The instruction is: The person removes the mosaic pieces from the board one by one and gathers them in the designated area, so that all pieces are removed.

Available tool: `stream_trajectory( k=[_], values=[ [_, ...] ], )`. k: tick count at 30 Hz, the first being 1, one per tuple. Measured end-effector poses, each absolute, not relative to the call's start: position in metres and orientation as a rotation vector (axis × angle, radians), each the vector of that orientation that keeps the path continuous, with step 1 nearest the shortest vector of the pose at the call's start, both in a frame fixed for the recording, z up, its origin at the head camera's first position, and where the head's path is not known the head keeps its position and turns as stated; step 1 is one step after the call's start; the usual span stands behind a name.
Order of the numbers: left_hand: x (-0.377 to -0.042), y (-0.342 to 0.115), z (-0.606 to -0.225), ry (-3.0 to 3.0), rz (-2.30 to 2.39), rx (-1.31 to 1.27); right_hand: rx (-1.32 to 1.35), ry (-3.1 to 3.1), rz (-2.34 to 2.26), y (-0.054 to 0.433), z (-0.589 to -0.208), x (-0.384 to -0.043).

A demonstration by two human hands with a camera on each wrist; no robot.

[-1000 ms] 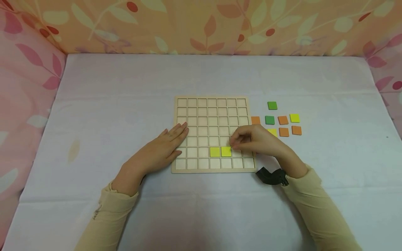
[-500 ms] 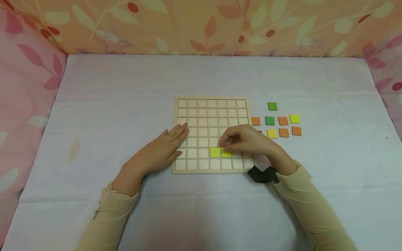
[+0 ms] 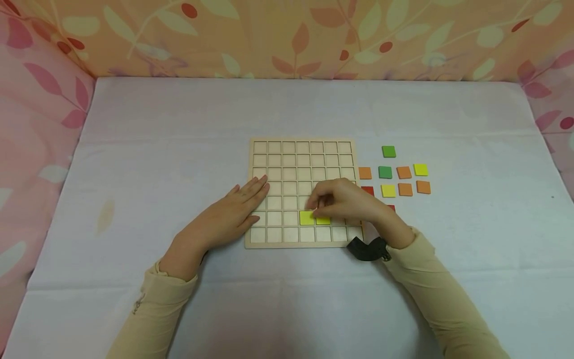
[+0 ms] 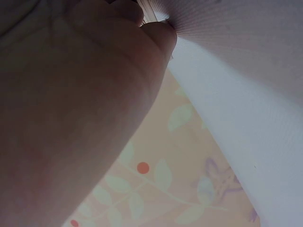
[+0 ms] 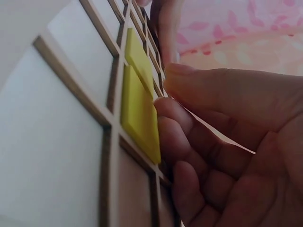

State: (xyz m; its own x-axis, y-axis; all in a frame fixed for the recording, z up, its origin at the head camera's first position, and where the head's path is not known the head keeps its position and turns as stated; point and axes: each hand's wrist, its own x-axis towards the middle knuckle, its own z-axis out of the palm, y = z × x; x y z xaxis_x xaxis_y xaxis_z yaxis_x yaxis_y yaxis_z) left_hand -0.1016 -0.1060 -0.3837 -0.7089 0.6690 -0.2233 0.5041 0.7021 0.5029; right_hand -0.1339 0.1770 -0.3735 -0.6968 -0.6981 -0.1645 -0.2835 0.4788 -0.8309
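Note:
A pale wooden grid board (image 3: pixel 305 245) lies on the table, with two yellow tiles side by side in its second row from the front. The left one (image 3: pixel 306 218) shows wholly; the right one (image 3: pixel 323 221) is partly covered. My left hand (image 3: pixel 224 214) lies flat, fingers straight, on the board's left edge. Over the yellow tiles, my right hand (image 3: pixel 345 199) has curled fingers, thumb tip near both tiles. In the right wrist view, no tile shows between the thumb (image 5: pixel 213 87) and the curled fingers beside the yellow tile (image 5: pixel 139 118); its tips are partly hidden.
Loose tiles lie right of the board: green (image 3: pixel 388 151), dark green (image 3: pixel 385 172), orange (image 3: pixel 404 172), yellow (image 3: pixel 388 191) and a partly hidden red one (image 3: pixel 367 191). A black wrist strap (image 3: pixel 367 249) hangs by the right sleeve. Patterned cloth walls (image 3: pixel 291 40) surround the table.
My right hand has slid left across the two yellow tiles, uncovering red tiles beside the board. The left hand and the yellow tiles have stayed in place.

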Motion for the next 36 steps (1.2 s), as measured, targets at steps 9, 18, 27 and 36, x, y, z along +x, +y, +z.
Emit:
stream_trajectory(
  k=[9, 18, 27, 36],
  values=[
    [-0.1027, -0.1055, -0.382, 2.519, 0.574, 0.916, -0.81, 2.236, -1.104, 0.1741, -0.3764, -0.1329],
    [-0.1027, -0.1055, -0.3813, 2.519, 0.581, 0.922, -0.785, 2.239, -1.118, 0.1744, -0.3764, -0.1314],
    [-0.1028, -0.1055, -0.3821, 2.52, 0.579, 0.917, -0.743, 2.227, -1.139, 0.1728, -0.3741, -0.1296],
    [-0.1017, -0.1054, -0.3827, 2.52, 0.589, 0.913, -0.769, 2.219, -1.138, 0.1722, -0.3758, -0.1292]
  ],
)
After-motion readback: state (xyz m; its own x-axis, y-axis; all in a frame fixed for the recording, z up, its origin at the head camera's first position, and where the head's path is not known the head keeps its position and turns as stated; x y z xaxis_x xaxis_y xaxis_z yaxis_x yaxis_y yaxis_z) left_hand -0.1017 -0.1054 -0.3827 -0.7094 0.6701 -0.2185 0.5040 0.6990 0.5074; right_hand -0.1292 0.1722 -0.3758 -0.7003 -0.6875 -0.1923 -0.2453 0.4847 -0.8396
